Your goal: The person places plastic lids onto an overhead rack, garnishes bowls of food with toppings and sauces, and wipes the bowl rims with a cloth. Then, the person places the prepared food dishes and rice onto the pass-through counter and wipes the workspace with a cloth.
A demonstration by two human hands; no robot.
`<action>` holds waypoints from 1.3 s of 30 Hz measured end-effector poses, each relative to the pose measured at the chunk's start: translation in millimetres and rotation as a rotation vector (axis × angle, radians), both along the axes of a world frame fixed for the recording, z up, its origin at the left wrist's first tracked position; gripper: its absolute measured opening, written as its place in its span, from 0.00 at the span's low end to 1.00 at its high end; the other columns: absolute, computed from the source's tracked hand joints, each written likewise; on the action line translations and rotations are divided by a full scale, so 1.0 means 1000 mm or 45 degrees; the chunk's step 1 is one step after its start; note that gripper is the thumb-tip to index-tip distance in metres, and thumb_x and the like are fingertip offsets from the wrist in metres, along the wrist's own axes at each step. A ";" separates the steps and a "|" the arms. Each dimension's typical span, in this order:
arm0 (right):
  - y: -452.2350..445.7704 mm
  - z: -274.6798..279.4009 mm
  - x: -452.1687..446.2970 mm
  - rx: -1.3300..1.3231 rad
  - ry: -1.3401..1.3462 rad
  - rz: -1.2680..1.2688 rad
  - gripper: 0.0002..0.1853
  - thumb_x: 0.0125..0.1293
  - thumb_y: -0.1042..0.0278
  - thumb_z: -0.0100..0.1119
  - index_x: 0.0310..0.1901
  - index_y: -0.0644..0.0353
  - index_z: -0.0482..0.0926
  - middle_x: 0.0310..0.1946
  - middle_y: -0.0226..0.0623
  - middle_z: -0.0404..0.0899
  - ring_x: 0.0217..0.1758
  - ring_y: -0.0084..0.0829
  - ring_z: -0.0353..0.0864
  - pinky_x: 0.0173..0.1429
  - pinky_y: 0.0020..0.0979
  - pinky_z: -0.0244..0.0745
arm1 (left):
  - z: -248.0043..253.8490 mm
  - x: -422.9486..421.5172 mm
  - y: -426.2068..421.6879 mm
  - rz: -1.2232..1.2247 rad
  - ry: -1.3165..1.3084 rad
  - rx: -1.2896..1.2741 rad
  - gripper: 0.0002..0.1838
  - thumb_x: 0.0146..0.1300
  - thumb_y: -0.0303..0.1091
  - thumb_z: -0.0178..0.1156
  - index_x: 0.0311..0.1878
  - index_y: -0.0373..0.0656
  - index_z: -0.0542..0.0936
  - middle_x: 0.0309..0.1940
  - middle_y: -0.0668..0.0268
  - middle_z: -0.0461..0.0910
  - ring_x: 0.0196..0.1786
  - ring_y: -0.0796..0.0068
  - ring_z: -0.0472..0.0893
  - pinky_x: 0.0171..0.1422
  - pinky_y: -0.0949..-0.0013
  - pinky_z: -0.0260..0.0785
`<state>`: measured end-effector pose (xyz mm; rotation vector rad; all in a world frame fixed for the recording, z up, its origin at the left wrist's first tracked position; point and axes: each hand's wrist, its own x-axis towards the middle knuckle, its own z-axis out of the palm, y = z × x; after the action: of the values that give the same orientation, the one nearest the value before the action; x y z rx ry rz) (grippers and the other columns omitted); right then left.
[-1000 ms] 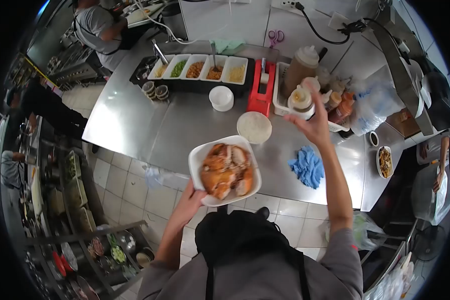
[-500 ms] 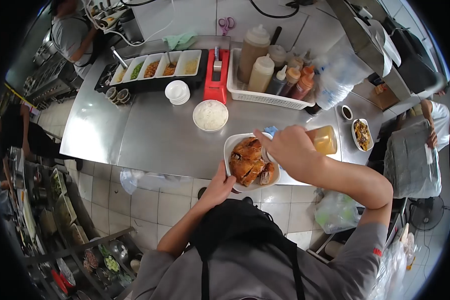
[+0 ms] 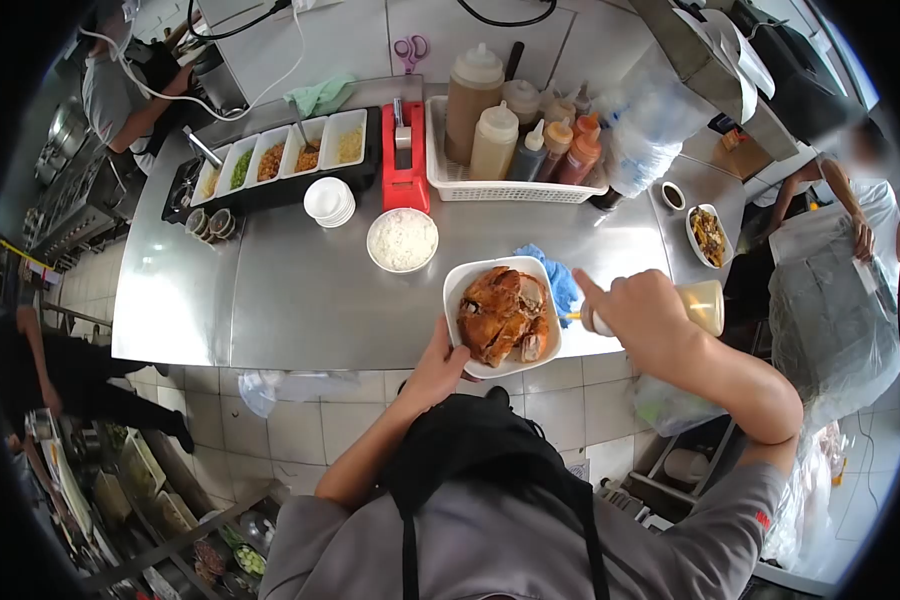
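My left hand (image 3: 437, 368) grips the left side of a white bowl (image 3: 454, 292), thumb on its rim. Browned pieces of meat (image 3: 500, 310) lie in the bowl. To the right, my right hand (image 3: 638, 312) is wrapped round a squeeze bottle (image 3: 705, 307) of yellowish sauce. The bottle is on its side, its nozzle pointing left at the bowl's right rim. A crumpled blue cloth (image 3: 560, 280) lies on the steel counter (image 3: 305, 310) just behind the bowl. Further back left stands a round bowl of white rice (image 3: 403, 240).
Sauce bottles (image 3: 495, 140) stand in a white basket (image 3: 510, 190) beside a red dispenser (image 3: 405, 180). Topping trays (image 3: 270, 160) and stacked white cups (image 3: 329, 202) are to the left. A dish of food (image 3: 708, 237) sits at right. Other people stand at both sides.
The sauce bottle has come from the basket area to the bowl in my right hand. In the last half second, that hand has shifted right, uncovering more of the meat.
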<state>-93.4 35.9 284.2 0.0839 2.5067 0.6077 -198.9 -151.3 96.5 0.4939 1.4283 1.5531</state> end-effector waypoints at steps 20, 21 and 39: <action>-0.080 0.011 -0.040 0.203 -0.177 0.080 0.44 0.41 0.65 0.65 0.63 0.66 0.56 0.27 0.33 0.78 0.30 0.32 0.80 0.34 0.35 0.73 | -0.004 -0.032 -0.020 -0.214 0.139 0.097 0.32 0.59 0.23 0.42 0.66 0.39 0.43 0.47 0.53 0.67 0.39 0.68 0.78 0.36 0.70 0.77; -0.083 0.009 -0.043 0.170 -0.262 0.005 0.45 0.42 0.64 0.65 0.63 0.67 0.56 0.29 0.35 0.79 0.33 0.34 0.81 0.37 0.38 0.75 | -0.006 -0.036 -0.023 -0.225 0.145 0.100 0.32 0.59 0.23 0.42 0.66 0.39 0.43 0.47 0.53 0.67 0.39 0.68 0.78 0.36 0.69 0.78; -0.061 0.025 -0.047 -0.031 0.188 -0.449 0.47 0.40 0.63 0.68 0.65 0.59 0.56 0.27 0.40 0.79 0.33 0.36 0.81 0.36 0.31 0.73 | 0.002 -0.076 -0.027 -0.283 -0.019 0.192 0.33 0.58 0.25 0.43 0.67 0.39 0.46 0.46 0.50 0.68 0.39 0.69 0.77 0.42 0.69 0.73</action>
<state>-140.2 -25.4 308.8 0.5668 2.5514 0.4370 -274.9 -178.6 98.9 0.7052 1.2060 1.4866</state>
